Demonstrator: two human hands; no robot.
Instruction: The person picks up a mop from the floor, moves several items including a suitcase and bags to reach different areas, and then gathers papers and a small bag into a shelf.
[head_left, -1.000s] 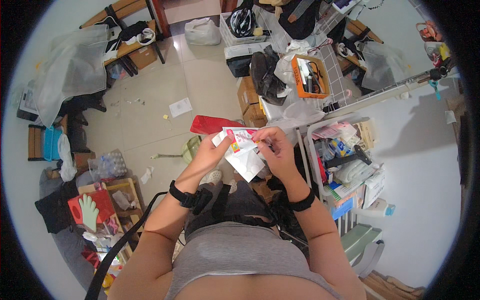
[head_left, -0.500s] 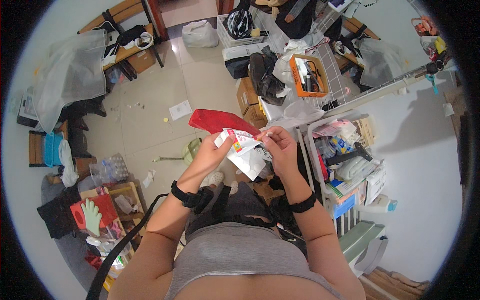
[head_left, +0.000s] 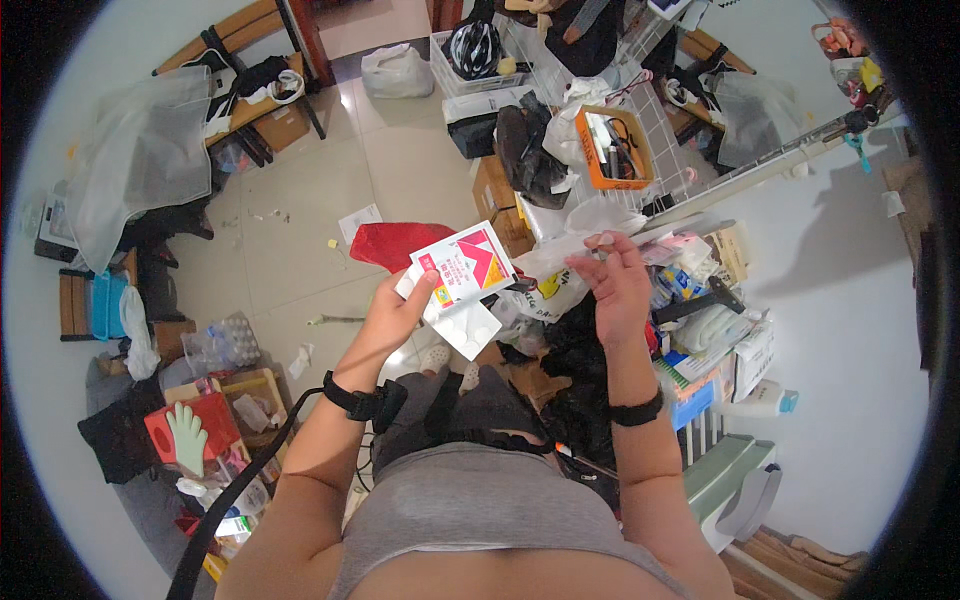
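My left hand [head_left: 400, 305] is closed on a flat white packet [head_left: 465, 265] with pink-red and yellow print, its thumb pressed on the face. Under the packet shows a white sheet [head_left: 468, 333] with pale round spots, in the same grip. A red cloth-like piece [head_left: 385, 243] sticks out behind them; whether my fingers hold it too is hidden. Away to the right, my right hand [head_left: 618, 285] is apart from the packet. Its fingers are curled together, with a tiny whitish bit at the tips, too small to name.
To the right stands a clear bin of packages [head_left: 700, 335], a white bottle [head_left: 760, 400] beside it. Ahead are an orange box of tools [head_left: 615, 150], a dark plastic bag [head_left: 530, 150] and a crate with a helmet [head_left: 475, 50]. A paper [head_left: 358, 220] lies on the tiled floor.
My right hand has come off the packet and moved right. In my left hand the packet has turned, showing more of its printed face, and the red piece has shifted left.
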